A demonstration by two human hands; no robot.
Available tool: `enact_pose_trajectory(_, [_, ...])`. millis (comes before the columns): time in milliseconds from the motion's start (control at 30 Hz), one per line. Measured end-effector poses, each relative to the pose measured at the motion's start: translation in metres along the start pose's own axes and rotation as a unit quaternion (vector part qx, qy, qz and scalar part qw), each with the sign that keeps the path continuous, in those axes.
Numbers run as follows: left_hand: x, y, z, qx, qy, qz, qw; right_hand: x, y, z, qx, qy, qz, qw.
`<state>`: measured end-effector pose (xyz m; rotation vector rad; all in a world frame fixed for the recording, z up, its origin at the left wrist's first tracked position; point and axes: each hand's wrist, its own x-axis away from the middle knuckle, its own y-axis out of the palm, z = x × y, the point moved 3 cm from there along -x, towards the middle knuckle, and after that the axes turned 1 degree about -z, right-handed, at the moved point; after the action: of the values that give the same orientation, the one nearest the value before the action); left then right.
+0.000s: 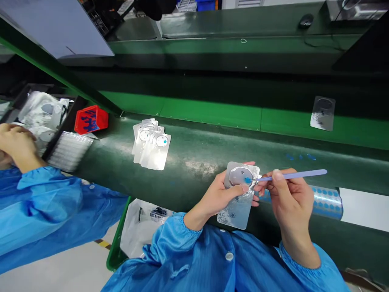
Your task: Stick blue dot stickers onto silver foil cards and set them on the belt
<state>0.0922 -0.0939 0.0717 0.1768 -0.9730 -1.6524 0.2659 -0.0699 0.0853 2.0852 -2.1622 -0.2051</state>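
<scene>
Far left, a co-worker's hand in a blue sleeve rests by a black tray of white packs. Next to it, a red plastic bin and a clear blister tray. A white bag sits in a green bin below the edge of the green desk. On the desk, a fanned stack of foil cards, each with a blue dot. Centre right, the hands are together: left hand grips a foil card with a round raised centre, held up off the desk, and right hand pinches a lilac stick, its tip on a blue dot on that centre. Right of them, a roll of blue dots. Far right, a single card on the green back section.
</scene>
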Motion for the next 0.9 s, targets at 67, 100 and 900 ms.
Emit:
enact_pose_trajectory(67, [0.001, 0.003, 0.000, 0.006, -0.002, 0.002, 1.000, 0.001, 0.000, -0.001, 0.005, -0.004, 0.004, 1.000])
enact_pose_trajectory(100, [0.001, 0.005, 0.000, 0.011, 0.000, 0.006, 1.000, 0.002, 0.001, -0.001, 0.007, -0.006, 0.006, 1.000])
enact_pose_trajectory(900, [0.001, 0.012, -0.006, -0.025, 0.034, 0.040, 0.998, 0.003, 0.000, 0.004, 0.015, -0.007, 0.042, 0.999])
